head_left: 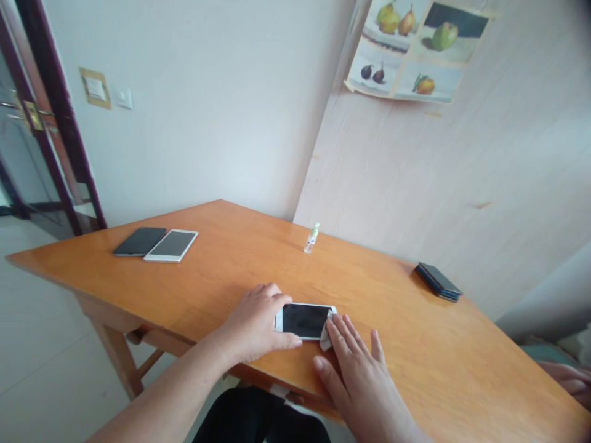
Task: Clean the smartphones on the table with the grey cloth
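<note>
A white smartphone (305,321) with a dark screen lies face up near the table's front edge. My left hand (258,323) grips its left end, thumb on the near edge and fingers at the far edge. Under the fingertips of my right hand (353,363) is a small white wiping cloth (325,339), pressed against the phone's right end. The right fingers are fairly straight and cover part of the cloth, and the thumb is held apart.
Beyond the phone stands a small clear spray bottle (311,239) on the wooden table (249,246). A white tablet (172,246) overlaps a dark tablet (140,241) at the left. Stacked dark phones (438,282) lie at the right. Another person's hand (567,378) shows at the right edge.
</note>
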Action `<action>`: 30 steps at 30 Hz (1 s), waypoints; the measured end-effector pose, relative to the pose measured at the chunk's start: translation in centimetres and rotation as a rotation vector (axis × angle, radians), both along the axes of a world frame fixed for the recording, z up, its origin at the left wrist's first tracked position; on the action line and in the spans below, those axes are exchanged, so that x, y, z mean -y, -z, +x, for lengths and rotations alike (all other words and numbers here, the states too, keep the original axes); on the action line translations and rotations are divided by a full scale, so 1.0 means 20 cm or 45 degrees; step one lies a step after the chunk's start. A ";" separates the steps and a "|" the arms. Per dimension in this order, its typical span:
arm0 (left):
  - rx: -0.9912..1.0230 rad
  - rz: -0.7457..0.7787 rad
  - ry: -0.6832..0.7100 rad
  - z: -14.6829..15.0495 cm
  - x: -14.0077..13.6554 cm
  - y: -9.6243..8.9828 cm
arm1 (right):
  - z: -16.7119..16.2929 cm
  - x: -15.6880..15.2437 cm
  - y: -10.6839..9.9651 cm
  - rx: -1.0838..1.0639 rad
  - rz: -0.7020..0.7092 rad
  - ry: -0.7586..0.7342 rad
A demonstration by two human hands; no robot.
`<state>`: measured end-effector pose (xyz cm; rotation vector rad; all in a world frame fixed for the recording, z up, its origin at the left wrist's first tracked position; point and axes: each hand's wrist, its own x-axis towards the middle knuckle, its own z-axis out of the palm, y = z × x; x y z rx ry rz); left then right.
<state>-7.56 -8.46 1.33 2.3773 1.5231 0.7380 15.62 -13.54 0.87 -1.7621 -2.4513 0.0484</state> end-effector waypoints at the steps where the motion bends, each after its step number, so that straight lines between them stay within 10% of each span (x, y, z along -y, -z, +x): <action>1: 0.001 -0.007 0.005 0.00 0.00 0.00 | 0.02 0.03 0.01 -0.002 -0.019 -0.018; 16: -0.110 -0.031 0.034 0.01 -0.05 -0.02 | 0.06 -0.16 -0.09 -0.133 -0.114 -0.063; 30: -0.218 0.001 0.086 0.56 -0.59 -0.04 | 0.47 -0.73 -0.10 0.005 -0.120 0.033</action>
